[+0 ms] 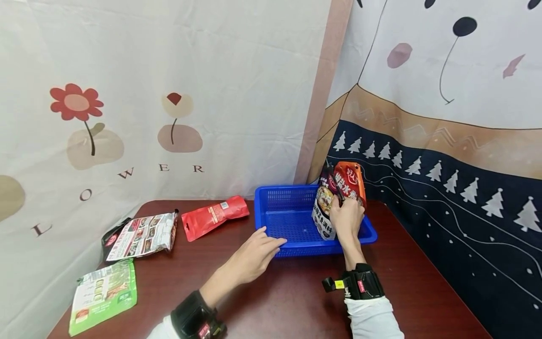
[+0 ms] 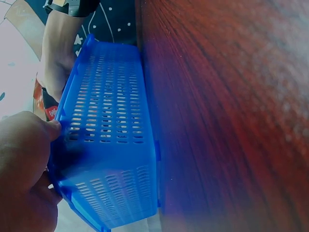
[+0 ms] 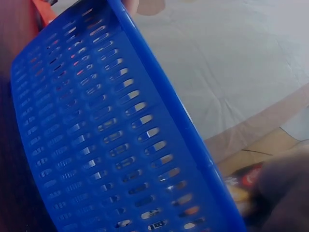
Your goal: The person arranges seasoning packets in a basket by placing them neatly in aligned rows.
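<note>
A blue plastic basket [image 1: 292, 248] with slotted walls sits on the table. My left hand [image 1: 256, 254] holds its near-left corner, with thumb and fingers over the rim [image 2: 72, 79]. Over the basket's right half, my right hand [image 1: 347, 219] grips a black-and-white seasoning pouch [image 1: 323, 207] by its upper edge. That pouch stands upright inside, with a food picture on its front. Just behind the hand rises an orange pouch [image 1: 350, 179], its lower part hidden by my fingers. In the right wrist view, the basket wall [image 3: 96, 125] covers most of the pouches.
Left of the basket lies a red pouch [image 1: 216, 217] on the dark red table [image 1: 288, 301]. Farther left are a black-and-white pouch [image 1: 144, 235] and a green pouch [image 1: 103, 295]. Printed cloth [image 1: 237, 94] hangs behind and along the right side.
</note>
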A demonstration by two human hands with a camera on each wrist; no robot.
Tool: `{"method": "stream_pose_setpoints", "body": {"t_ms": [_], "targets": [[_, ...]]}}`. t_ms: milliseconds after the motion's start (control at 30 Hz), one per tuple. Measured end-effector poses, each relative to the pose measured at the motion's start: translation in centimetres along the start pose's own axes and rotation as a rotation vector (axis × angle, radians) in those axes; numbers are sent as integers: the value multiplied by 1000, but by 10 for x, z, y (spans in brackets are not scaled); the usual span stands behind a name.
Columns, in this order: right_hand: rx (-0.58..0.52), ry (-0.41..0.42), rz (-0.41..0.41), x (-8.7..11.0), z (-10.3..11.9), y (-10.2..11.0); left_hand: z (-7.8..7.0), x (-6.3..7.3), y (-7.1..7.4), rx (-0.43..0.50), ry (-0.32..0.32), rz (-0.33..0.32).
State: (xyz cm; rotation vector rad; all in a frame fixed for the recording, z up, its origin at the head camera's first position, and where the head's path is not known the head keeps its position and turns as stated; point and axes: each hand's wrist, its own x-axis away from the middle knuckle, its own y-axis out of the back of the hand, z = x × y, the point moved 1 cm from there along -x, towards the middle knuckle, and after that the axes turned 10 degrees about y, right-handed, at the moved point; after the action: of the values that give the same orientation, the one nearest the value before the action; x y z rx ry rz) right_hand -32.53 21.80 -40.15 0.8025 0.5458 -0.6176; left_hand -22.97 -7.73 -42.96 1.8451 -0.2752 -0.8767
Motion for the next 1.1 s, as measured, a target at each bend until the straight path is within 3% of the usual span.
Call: {"method": "stream_pose_setpoints", "body": {"t_ms": [333, 700, 1100], "targets": [[-12, 26, -18, 3, 6, 0, 0, 1, 0, 20, 11, 6], [-24, -54, 21, 2, 8, 1, -1, 0, 2, 57, 24, -4], [-32, -55, 22, 2, 11, 3, -1, 0, 1, 54, 26, -2]]}}
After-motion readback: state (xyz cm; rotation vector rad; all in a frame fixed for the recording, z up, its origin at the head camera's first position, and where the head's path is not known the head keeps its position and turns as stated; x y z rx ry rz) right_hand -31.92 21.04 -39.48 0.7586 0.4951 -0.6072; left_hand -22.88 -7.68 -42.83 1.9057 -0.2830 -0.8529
